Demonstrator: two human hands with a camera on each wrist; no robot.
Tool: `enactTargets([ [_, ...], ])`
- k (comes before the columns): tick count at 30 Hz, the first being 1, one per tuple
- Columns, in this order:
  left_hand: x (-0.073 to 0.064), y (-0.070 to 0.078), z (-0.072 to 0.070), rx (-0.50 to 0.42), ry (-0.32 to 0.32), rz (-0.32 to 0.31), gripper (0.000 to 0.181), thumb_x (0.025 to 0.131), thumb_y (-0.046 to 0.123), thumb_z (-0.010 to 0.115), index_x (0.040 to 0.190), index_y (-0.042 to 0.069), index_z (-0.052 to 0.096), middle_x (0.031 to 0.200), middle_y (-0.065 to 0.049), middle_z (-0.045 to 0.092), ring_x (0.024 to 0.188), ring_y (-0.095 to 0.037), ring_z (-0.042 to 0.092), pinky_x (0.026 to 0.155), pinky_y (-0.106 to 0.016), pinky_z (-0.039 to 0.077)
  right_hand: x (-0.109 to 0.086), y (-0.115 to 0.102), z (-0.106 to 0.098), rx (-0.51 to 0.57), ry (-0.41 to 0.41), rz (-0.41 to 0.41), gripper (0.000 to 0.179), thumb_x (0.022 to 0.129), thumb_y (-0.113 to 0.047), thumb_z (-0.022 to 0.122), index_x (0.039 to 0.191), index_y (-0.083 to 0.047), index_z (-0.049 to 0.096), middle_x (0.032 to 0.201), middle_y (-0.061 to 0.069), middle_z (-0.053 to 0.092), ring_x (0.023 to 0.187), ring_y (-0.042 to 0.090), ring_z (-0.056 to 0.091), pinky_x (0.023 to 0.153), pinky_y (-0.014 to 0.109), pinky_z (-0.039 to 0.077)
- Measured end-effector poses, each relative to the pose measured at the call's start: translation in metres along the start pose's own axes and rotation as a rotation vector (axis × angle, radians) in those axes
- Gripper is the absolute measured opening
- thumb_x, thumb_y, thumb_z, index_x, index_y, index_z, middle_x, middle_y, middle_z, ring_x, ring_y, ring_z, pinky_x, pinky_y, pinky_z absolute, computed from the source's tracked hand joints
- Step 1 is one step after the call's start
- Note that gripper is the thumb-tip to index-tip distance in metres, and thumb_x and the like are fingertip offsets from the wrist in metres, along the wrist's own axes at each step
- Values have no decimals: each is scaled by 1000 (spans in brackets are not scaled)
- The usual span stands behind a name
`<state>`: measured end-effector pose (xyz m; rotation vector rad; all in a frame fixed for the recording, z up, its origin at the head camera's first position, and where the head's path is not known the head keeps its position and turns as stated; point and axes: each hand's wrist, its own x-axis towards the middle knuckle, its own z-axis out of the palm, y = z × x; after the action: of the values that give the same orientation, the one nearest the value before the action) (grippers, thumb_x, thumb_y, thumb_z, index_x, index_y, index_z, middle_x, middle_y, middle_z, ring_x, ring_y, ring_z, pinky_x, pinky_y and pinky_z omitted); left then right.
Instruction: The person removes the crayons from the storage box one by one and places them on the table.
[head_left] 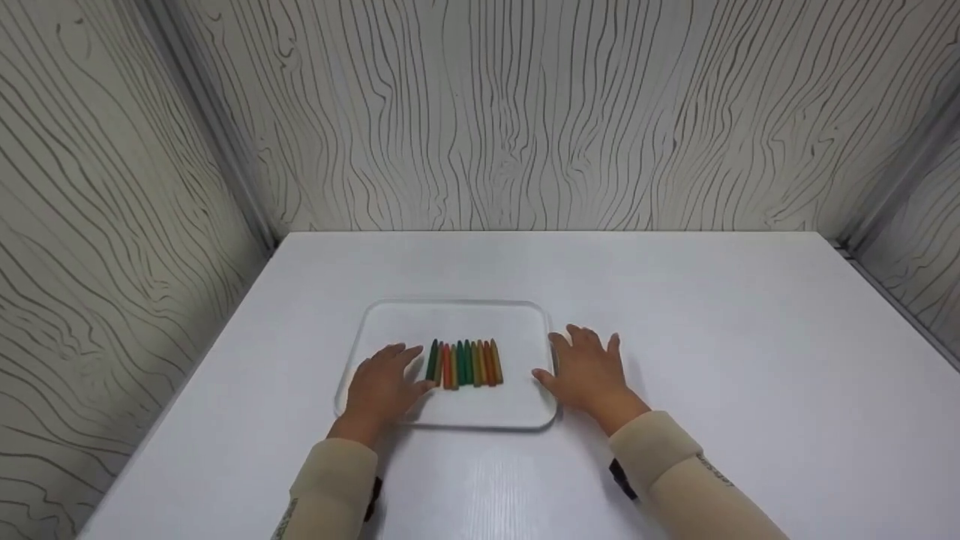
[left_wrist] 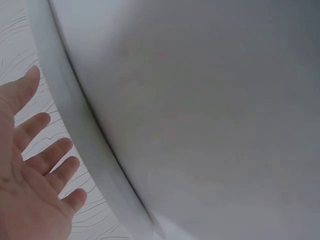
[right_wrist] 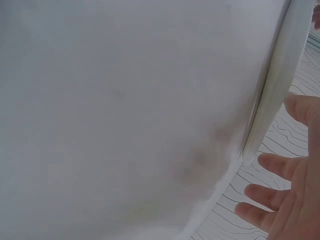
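Note:
A row of crayons (head_left: 465, 364) in greens, reds, oranges and browns lies side by side on a white tray (head_left: 461, 302) with a rounded rim. My left hand (head_left: 382, 386) hovers over the tray's left part, its fingertips just left of the dark green crayon. Loosely spread fingers show on that left hand (left_wrist: 37, 170) in the left wrist view, with nothing held. By the tray's right rim is my right hand (head_left: 589, 375), thumb and fingers apart. The right wrist view also shows the right hand (right_wrist: 290, 185) holding nothing; whether it touches the rim I cannot tell.
The tray stands on a white table (head_left: 712, 337) with a smooth top. Behind it rises a wall panel (head_left: 517, 112) with a dark wood-grain pattern, and a similar panel (head_left: 97, 262) borders the left side.

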<state>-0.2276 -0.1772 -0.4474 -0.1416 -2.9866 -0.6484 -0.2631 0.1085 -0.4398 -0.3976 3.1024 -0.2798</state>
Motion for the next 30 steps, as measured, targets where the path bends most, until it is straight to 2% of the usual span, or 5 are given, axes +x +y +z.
enactTargets([
  [4, 2, -1, 1, -79, -35, 30, 53, 86, 26, 71, 133, 7, 55, 137, -18, 49, 129, -36, 40, 104, -50, 29, -1, 1, 1, -22, -9, -22, 64, 90, -46, 58, 138, -4, 46, 143, 23, 37, 133, 41, 30, 103, 67, 10],
  [11, 4, 0, 2, -177, -85, 12, 49, 88, 17, 68, 134, 5, 53, 140, -17, 46, 133, -35, 35, 106, -50, 27, 1, 2, 4, 18, -13, -36, 60, 91, -34, 61, 135, 3, 46, 140, 25, 40, 131, 42, 33, 105, 62, 16],
  [20, 6, 0, 2, -220, -102, 5, 47, 89, 13, 66, 133, 4, 54, 141, -16, 46, 134, -34, 33, 106, -50, 26, 1, 1, 4, 44, -29, -41, 56, 93, -29, 58, 135, 7, 45, 139, 25, 43, 130, 41, 36, 105, 58, 21],
  [30, 7, 4, 5, -245, -121, -49, 47, 89, 14, 66, 134, 6, 54, 143, -12, 45, 136, -30, 32, 107, -48, 25, -1, 0, 4, 36, -44, -63, 56, 93, -24, 57, 134, 12, 43, 136, 27, 44, 128, 42, 38, 104, 56, 26],
])
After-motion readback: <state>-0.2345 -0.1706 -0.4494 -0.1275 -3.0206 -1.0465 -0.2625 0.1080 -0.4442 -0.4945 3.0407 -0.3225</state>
